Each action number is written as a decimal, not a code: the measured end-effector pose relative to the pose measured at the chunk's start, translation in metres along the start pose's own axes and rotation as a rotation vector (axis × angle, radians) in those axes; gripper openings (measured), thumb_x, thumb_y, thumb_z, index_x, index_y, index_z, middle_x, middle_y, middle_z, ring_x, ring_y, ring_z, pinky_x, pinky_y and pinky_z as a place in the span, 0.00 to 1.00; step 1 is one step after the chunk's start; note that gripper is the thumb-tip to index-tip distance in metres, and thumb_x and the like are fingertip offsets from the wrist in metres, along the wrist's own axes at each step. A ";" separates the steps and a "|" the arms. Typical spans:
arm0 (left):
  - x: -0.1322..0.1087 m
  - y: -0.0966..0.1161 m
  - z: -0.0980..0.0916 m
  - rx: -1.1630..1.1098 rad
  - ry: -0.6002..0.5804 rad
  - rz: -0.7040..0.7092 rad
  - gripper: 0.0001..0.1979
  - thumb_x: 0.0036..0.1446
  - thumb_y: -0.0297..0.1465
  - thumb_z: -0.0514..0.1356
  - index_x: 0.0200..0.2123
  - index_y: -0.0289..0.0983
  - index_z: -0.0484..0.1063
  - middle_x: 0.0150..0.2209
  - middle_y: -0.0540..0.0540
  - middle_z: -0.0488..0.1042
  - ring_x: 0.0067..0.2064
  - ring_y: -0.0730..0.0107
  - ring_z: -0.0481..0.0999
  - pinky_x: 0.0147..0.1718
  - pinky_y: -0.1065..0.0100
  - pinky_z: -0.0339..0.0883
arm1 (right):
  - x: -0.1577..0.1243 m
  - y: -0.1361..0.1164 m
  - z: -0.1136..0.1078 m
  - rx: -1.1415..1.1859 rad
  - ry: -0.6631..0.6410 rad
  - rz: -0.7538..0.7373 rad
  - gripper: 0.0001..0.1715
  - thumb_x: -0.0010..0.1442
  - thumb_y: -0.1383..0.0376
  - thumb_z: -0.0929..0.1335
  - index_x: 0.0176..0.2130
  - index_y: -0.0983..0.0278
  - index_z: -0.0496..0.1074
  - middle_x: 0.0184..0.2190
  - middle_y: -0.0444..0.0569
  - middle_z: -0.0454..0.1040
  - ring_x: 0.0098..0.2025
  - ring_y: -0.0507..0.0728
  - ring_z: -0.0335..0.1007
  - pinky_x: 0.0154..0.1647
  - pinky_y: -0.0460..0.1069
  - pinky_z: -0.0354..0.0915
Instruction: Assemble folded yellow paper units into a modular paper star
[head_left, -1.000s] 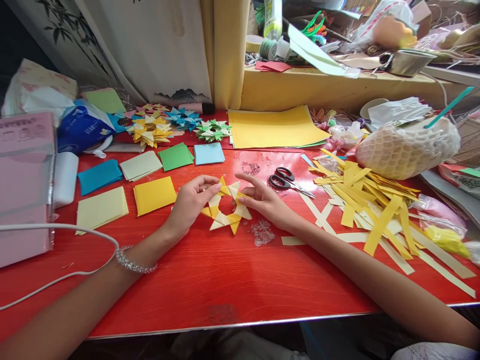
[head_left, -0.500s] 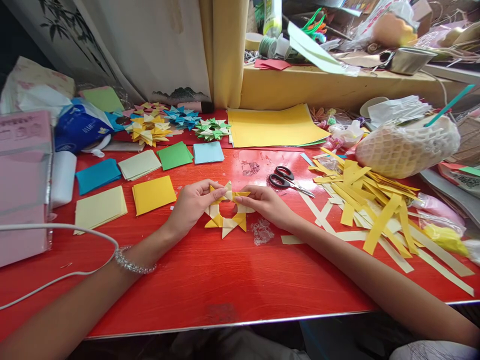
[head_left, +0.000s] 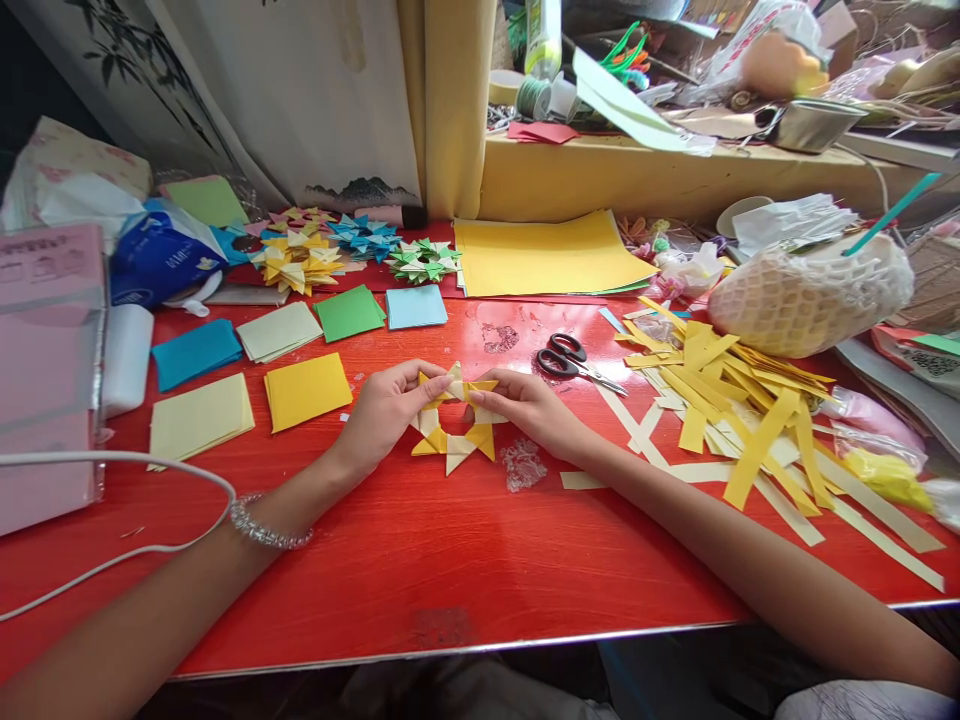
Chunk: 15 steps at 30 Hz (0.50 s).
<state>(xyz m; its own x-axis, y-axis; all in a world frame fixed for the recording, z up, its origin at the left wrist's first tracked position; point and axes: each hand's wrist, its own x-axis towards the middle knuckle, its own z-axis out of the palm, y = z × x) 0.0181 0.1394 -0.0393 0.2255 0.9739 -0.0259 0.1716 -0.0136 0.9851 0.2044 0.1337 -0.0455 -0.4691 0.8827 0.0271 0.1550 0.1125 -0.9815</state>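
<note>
A folded paper star ring (head_left: 457,452) in yellow and cream, with pointed tips around an open centre, is held just above the red table (head_left: 360,590). My left hand (head_left: 390,405) pinches its upper left part between thumb and fingers. On the upper right side, my right hand (head_left: 521,408) grips the ring the same way, its fingertips close to the left ones. The fingers partly cover the folds where they press. Left of my left hand lies a stack of yellow paper squares (head_left: 309,392). Black-handled scissors (head_left: 574,362) rest beyond my right hand.
Blue, green, pale blue and cream paper stacks (head_left: 202,415) lie on the left. Finished paper stars (head_left: 296,262) sit at the back beside yellow sheets (head_left: 551,255). Paper strips (head_left: 750,430) cover the right side, near a netted object (head_left: 814,295). A white cable (head_left: 187,462) crosses the left.
Both hands keep their pinch on the paper star ring. The ring's lower points have shifted very slightly to the right; little else differs.
</note>
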 end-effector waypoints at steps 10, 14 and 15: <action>0.002 0.005 0.000 -0.120 0.096 0.019 0.14 0.50 0.40 0.58 0.33 0.35 0.69 0.30 0.47 0.73 0.33 0.72 0.71 0.32 0.73 0.65 | 0.003 0.006 -0.001 0.147 0.103 0.021 0.15 0.55 0.56 0.64 0.34 0.67 0.65 0.27 0.44 0.64 0.27 0.47 0.59 0.25 0.41 0.57; 0.003 0.002 -0.002 -0.010 0.181 0.075 0.13 0.49 0.39 0.59 0.26 0.34 0.68 0.24 0.51 0.67 0.27 0.78 0.65 0.27 0.76 0.59 | 0.005 0.008 -0.001 0.302 0.201 -0.001 0.15 0.54 0.57 0.65 0.39 0.64 0.65 0.34 0.46 0.67 0.32 0.49 0.64 0.31 0.43 0.64; 0.004 0.000 -0.003 -0.004 0.208 0.089 0.13 0.49 0.39 0.59 0.25 0.34 0.68 0.23 0.51 0.65 0.26 0.79 0.63 0.26 0.77 0.58 | 0.006 0.009 -0.001 0.332 0.216 -0.014 0.16 0.54 0.57 0.65 0.40 0.64 0.64 0.35 0.46 0.67 0.33 0.49 0.65 0.32 0.44 0.65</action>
<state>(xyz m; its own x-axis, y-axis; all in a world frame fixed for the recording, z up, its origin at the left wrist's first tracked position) 0.0163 0.1441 -0.0385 0.0369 0.9947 0.0964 0.1562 -0.1010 0.9825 0.2041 0.1406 -0.0539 -0.2698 0.9619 0.0451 -0.1561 0.0025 -0.9877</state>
